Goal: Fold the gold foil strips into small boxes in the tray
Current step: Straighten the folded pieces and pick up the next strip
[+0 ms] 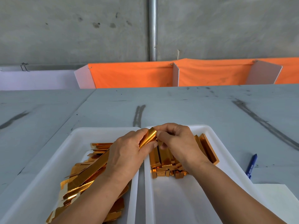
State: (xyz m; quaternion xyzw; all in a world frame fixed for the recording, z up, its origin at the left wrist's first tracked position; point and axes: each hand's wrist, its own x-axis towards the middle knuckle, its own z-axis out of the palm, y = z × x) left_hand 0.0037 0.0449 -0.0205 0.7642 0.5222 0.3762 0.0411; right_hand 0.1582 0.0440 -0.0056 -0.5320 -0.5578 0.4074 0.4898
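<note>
Hands meet above the gap between two white trays, both working one gold foil strip (148, 138). From the left: the left tray (77, 135) holds a loose heap of flat strips (77, 183), not yet folded. My left hand (126, 152) curls round the strip in work, whose long tail trails down over that heap. My right hand (176, 139) pinches the strip's upper end, which is bent over into a curl between my fingertips. Beneath that hand, the right tray (210, 131) carries the folded boxes (163, 162), bunched at its far end. I judge the step in hand to be an early fold of one strip. Next, the creases need pressing square and the end flaps tucking in. The finished box then goes down among the others. On the desk (178, 107) to the right lie a blue pen (251, 165) and a white sheet (278, 199). The pen bears pale print too small to read; no other writing shows.
</note>
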